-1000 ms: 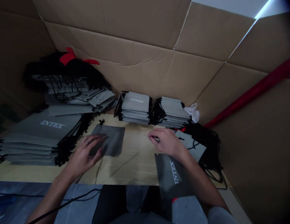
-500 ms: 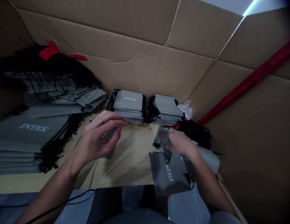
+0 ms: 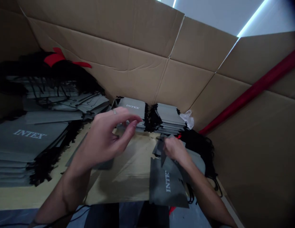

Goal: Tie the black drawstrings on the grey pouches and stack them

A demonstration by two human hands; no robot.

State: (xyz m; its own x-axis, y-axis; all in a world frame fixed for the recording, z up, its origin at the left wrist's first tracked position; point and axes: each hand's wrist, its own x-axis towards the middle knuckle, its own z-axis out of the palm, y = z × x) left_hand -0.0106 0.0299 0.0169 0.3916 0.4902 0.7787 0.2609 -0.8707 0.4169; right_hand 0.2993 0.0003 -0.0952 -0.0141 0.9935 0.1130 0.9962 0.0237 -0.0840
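Observation:
My left hand (image 3: 109, 136) hovers over the left-middle of the table. Its thumb and index tips come together, and nothing shows between them. Beneath it, partly covered, a flat grey bag (image 3: 103, 165) lies on the wood. On the right, my right hand (image 3: 174, 148) is closed on a grey drawstring bag (image 3: 163, 160), whose edge stands up from the loose pile; the fingertips are partly hidden. Closer to me, another grey bag (image 3: 168, 190) printed INTEX hangs a little over the table's front edge.
Large stacks of grey bags (image 3: 30, 136) with black cords fill the left, a red strip (image 3: 54, 59) on top. Two neat stacks, one marked INTEX (image 3: 131, 106) and one plain (image 3: 169, 112), stand by the cardboard wall (image 3: 137, 76). Black cords (image 3: 199, 145) bunch at right.
My left hand has moved right and nearer the camera, its thumb and index closing together. My right hand has shifted slightly left, raising a bag's edge. The flat bag under my left hand shows more.

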